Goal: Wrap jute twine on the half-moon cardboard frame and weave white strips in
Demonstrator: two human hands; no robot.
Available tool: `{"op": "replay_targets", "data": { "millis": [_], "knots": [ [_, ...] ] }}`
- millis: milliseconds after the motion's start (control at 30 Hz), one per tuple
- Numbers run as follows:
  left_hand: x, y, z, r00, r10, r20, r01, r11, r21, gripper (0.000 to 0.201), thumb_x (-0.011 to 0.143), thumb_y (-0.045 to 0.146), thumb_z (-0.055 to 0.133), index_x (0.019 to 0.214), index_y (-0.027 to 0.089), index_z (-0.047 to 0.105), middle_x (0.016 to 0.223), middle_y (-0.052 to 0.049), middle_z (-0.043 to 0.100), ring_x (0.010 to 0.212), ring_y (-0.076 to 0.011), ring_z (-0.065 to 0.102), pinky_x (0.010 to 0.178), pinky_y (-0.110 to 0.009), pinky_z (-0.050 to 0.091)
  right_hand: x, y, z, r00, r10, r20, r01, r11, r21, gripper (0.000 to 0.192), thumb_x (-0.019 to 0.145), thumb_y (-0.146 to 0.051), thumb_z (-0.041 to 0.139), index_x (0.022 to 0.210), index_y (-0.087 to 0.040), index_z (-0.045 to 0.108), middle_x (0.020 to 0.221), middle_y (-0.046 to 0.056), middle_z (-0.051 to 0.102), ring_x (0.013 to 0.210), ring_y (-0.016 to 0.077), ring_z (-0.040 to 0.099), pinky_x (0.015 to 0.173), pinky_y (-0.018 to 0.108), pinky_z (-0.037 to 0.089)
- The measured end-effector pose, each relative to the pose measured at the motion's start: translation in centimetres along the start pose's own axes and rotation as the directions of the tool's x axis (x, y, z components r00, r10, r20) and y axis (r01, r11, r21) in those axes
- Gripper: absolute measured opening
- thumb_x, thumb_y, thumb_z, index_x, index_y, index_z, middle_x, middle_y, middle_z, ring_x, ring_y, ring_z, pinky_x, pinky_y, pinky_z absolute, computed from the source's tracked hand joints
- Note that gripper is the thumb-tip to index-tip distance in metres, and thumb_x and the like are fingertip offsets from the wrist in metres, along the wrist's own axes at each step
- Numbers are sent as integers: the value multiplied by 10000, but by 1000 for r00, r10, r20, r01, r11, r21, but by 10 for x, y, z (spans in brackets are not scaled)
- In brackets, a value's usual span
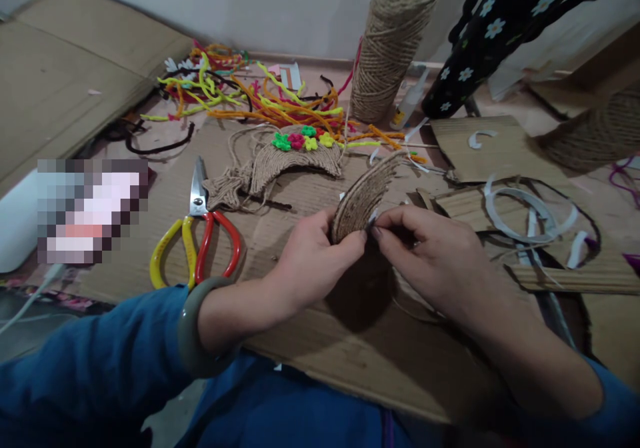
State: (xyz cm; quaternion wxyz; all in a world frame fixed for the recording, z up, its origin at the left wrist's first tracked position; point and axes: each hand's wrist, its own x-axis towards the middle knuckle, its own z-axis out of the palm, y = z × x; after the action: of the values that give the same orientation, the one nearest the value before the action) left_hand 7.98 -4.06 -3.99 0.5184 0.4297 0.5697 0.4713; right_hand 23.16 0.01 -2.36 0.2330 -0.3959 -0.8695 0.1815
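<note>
My left hand (pixel 320 251) grips a curved piece covered in rows of jute twine (pixel 367 195), thumb in front and fingers behind. It is held tilted above the cardboard. At its right edge, my right hand (pixel 430 248) is closed in a pinch, with a small white strip (pixel 373 217) showing by the fingertips. Just beyond lies a twine crescent (pixel 295 161) with bright small flowers (pixel 297 141) along its top. A twine star (pixel 225 188) touches its left side. Scissors (pixel 197 225) with one yellow and one red handle lie left of my left hand.
Twine rolls (pixel 395 48) stand at the back right, near a glue bottle (pixel 410 101) and a black flowered object (pixel 480 35). Coloured pipe cleaners (pixel 280 101) are heaped behind. A tape ring (pixel 520 215) and cardboard scraps lie right; a phone (pixel 100 208) lies left.
</note>
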Motion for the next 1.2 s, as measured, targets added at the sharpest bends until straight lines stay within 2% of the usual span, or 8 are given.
{"op": "replay_targets", "data": {
  "millis": [400,600,767,900,1200],
  "knots": [
    [-1,0,0,1000,-20,23,21,999,-38,54,714,195,585,748,154,586,655,35,537,622,-99,482,584,-213,415,1,1,0,999,44,7,-44,999,21,112,784,-141,524,707,-180,595,556,-34,553,446,87,427,496,239,333],
    [-1,2,-1,999,-24,32,26,998,-59,43,723,181,585,752,151,592,662,37,547,600,-87,466,547,-193,401,3,2,-2,993,116,22,-117,990,77,113,784,-163,519,745,-194,620,602,-25,620,493,101,505,513,234,370],
    [-1,2,-1,1000,-6,6,6,1000,-1,24,719,174,582,730,153,581,638,42,527,589,-89,460,549,-198,396,3,2,-1,993,114,12,-114,991,73,116,813,-234,535,774,-200,640,636,-10,641,543,124,546,517,242,384],
    [-1,2,0,1000,11,11,-12,999,40,27,720,181,575,730,155,577,652,33,545,603,-98,478,558,-208,407,4,2,0,990,137,32,-139,988,74,119,811,-214,519,761,-201,626,631,-9,638,548,128,551,527,247,387],
    [-2,-1,0,1000,13,20,-13,999,32,54,729,196,575,762,158,594,680,26,576,656,-116,531,614,-222,442,3,5,1,985,163,58,-169,981,96,100,807,-244,530,763,-196,606,652,-6,639,575,134,554,541,258,382]
  ]
}}
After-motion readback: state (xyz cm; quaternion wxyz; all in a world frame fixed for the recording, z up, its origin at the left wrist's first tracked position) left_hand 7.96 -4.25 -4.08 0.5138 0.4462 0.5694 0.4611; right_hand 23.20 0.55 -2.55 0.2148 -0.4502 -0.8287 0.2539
